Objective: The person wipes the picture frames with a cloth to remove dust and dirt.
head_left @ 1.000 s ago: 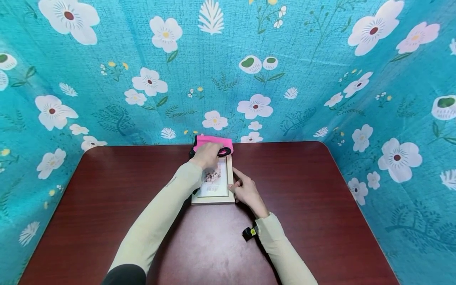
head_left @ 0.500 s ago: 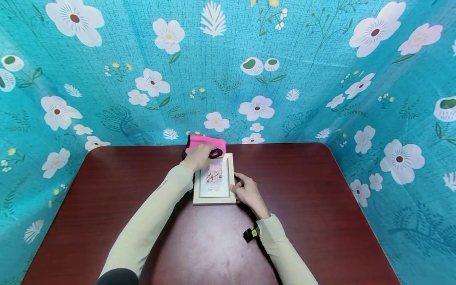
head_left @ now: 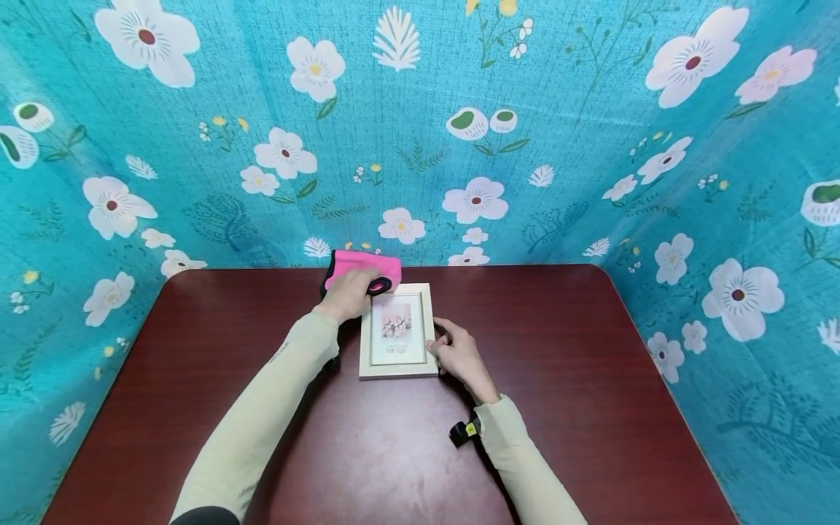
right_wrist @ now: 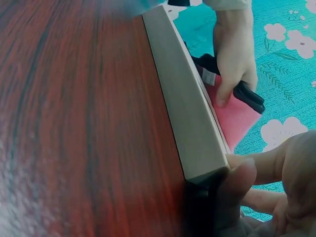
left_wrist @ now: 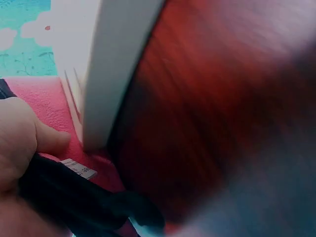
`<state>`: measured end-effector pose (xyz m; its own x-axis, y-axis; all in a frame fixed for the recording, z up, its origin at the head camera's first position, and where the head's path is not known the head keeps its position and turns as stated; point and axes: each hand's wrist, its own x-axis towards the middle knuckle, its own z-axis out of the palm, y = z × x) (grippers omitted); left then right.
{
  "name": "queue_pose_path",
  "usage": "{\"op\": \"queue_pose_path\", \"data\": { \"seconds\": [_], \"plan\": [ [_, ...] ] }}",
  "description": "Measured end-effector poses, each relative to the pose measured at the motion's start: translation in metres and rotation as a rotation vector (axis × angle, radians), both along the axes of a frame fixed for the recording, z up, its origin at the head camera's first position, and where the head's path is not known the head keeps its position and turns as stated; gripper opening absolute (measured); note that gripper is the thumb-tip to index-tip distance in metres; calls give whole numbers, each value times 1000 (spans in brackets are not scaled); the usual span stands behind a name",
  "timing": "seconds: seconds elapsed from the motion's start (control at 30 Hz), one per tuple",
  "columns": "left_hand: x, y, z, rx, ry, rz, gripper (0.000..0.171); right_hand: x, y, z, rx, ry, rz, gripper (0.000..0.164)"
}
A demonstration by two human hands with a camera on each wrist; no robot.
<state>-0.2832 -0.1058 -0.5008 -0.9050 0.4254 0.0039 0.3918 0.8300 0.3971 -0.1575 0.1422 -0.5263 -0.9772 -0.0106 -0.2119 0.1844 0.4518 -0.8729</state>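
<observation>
A cream picture frame (head_left: 397, 335) with a blossom print stands out near the back of the table, its printed words upside down in the head view. My right hand (head_left: 459, 357) grips its right edge, thumb on the front border. At the opposite upper corner, my left hand (head_left: 348, 295) holds a pink cloth (head_left: 357, 261) with black edging. The cloth (right_wrist: 234, 118) lies along the frame's far edge in the right wrist view. A white label (left_wrist: 79, 168) shows beside the black edging in the left wrist view. The left palm hides part of the cloth.
The dark red table (head_left: 558, 379) has rounded back corners. Right behind its back edge hangs a blue-green floral cloth (head_left: 420, 146), which also covers both sides. A black device (head_left: 462, 433) is strapped at the right wrist.
My left hand has moved left with the pink cloth, uncovering more of the frame's left border and upper corner. My right hand stays at the frame's right edge.
</observation>
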Motion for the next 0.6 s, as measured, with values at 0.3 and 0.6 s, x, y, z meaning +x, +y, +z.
{"op": "queue_pose_path", "data": {
  "seconds": [0.3,0.6],
  "plan": [
    [4,-18,-2,44,36,12,34,-1,0,-1,30,9,-9,55],
    [10,-41,8,96,-35,97,43,2,-1,3,-17,-30,3,56]
  ]
}}
